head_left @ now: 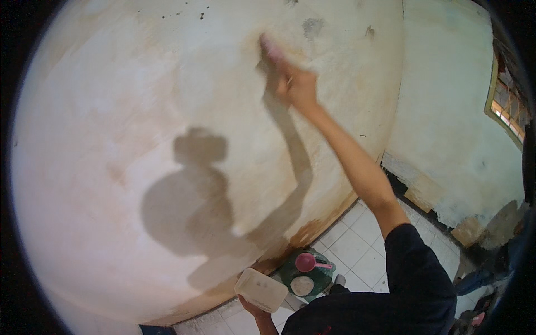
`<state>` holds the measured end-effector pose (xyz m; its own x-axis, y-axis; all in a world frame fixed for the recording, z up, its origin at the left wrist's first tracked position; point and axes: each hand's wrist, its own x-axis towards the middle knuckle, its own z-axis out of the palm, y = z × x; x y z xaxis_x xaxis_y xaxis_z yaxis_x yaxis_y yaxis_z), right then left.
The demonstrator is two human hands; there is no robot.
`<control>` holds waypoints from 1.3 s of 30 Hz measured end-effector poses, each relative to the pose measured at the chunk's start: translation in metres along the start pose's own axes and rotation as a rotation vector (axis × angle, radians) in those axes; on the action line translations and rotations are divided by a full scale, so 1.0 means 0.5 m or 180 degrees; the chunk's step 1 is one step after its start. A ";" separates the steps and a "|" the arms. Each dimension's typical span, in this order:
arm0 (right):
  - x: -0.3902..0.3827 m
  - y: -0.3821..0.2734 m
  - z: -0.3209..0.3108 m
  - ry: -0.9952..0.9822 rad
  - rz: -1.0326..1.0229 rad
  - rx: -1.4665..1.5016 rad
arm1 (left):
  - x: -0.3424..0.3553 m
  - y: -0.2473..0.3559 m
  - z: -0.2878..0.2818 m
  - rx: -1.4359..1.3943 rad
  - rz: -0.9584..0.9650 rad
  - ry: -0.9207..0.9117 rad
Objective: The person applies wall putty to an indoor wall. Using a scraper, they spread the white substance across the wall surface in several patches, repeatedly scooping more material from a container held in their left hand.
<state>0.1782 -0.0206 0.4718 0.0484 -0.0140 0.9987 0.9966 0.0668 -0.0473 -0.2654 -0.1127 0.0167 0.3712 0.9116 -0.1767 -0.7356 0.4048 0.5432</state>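
While the right hand (pixel 298 86) is stretched high against the stained cream wall (pixel 139 111), a pinkish pad or sponge (pixel 271 47) is pressed to the plaster under its fingers; the grip is clenched about that pad, though the motion blur hides its exact shape. A pale rectangular plastic container (pixel 261 290) is held low in the left hand (pixel 252 308), of which only a little is seen beneath it; that grip is closed on the container's underside. On the white tiled floor (pixel 357 245), just beside the foot of the wall, a green basin (pixel 307 274) is seen with a pink scoop (pixel 308 262) lying in it and a round pale lump beside the scoop.

The step in hand is judged to be the rubbing or coating of the upper wall. For the next move, steady pressure is called for, and the pad is likely to need reloading from the container held below.
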 end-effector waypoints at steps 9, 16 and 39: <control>0.112 0.166 -0.100 0.1364 0.0075 -0.0298 | 0.000 -0.005 0.057 0.0307 -0.0059 0.0114; -0.044 0.013 0.036 0.0124 -0.0475 0.0304 | -0.002 -0.008 0.007 0.0010 0.0014 -0.0012; 0.064 0.227 -0.143 0.1048 0.0299 -0.0552 | -0.048 0.009 0.101 0.0398 0.0173 0.0010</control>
<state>0.2978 -0.0847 0.4970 0.1306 -0.3375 0.9322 0.9819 -0.0863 -0.1688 -0.2490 -0.1362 0.0648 0.3308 0.9322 -0.1467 -0.6782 0.3429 0.6500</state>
